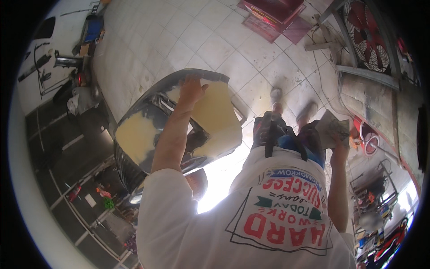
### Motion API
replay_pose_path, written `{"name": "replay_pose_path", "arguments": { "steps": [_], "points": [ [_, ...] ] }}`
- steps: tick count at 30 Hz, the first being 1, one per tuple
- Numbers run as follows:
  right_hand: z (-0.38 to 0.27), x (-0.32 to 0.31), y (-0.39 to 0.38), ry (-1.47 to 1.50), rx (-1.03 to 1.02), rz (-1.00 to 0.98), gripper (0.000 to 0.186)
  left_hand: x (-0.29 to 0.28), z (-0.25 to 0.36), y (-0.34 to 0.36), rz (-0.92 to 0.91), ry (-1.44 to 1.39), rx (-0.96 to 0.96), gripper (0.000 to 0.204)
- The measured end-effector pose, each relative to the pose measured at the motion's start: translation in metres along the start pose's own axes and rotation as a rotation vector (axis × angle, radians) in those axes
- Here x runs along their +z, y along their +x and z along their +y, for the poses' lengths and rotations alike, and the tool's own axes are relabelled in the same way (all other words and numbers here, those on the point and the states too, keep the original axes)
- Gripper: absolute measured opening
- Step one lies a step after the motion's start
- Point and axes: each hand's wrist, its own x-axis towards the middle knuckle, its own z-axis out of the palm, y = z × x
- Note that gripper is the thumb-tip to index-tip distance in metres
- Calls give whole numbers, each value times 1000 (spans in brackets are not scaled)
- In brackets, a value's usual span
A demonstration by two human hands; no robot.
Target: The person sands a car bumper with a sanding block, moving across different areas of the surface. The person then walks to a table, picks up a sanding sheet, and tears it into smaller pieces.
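My left hand [191,89] lies on the far part of a large curved dark car panel [154,110], its fingers spread over the surface. Broad pale yellow patches [217,116] cover much of the panel, with dark glossy trim and openings between them. At the right, beside my leg, my right hand [338,141] grips a greyish square sheet [331,123], perhaps an abrasive sheet.
Tiled floor [152,36] surrounds my feet. A red fan in a metal frame [367,36] stands at upper right, red boxes [280,13] at the back, a red bucket [367,139] and metal racks at right, assorted parts at left.
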Motion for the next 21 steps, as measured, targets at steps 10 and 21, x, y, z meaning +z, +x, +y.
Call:
{"name": "replay_pose_path", "arguments": {
  "steps": [10,21],
  "points": [
    [32,-57,33,-3,25,109,49,26,23,-6,-299,173,-153,89],
    [31,-62,51,11,57,118,44,36,75,-49,-298,177,-124,89]
  ]
}}
